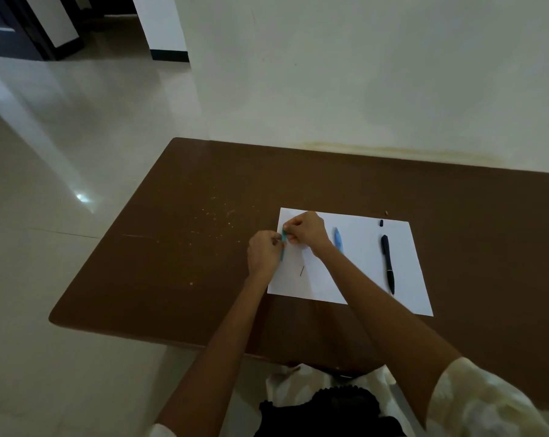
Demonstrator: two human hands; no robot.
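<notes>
A white sheet of paper (361, 266) lies on the brown table (178, 247). Over its left edge, my left hand (263, 255) and my right hand (304, 230) meet and both pinch a small teal pen part (285, 238). A light blue pen barrel piece (338, 240) lies on the paper just right of my right wrist. Further right lies a whole dark pen (388, 263), with a small dark cap piece (381, 223) above it. A thin dark rod (302, 270), maybe a refill, lies on the paper below my hands.
Pale specks are scattered over the table's left half (210, 212). The table's back edge stands against a light wall (361, 89). A glossy tiled floor (62, 184) spreads to the left, with a dark doorway (21, 26) far back.
</notes>
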